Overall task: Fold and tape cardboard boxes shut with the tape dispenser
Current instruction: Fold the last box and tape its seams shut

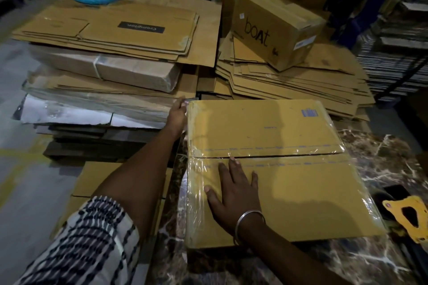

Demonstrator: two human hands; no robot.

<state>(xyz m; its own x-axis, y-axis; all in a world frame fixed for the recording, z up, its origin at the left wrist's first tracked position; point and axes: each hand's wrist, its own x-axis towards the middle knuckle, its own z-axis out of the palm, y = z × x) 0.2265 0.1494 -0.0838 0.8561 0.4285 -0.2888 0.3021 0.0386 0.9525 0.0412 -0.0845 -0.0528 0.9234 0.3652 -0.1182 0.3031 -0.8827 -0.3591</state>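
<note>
Right hand [234,194] lies flat, grip wide, on the box's [301,192] glossy taped flaps; left hand [177,114] pinches wrinkled clear tape [188,102] at its corner, on the marbled worktop [382,157].

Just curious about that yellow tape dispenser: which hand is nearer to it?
The right hand. It lies flat on the box, left of the tape dispenser. The left hand is at the box's far left corner.

1. I see bare brown marbled table [382,157] along the right edge, beside the flat tan cardboard box [301,192].
2. The yellow tape dispenser [407,215] blocks the table's right edge.
3. Stacked flattened cardboard [289,81] crowds the far edge.
</note>
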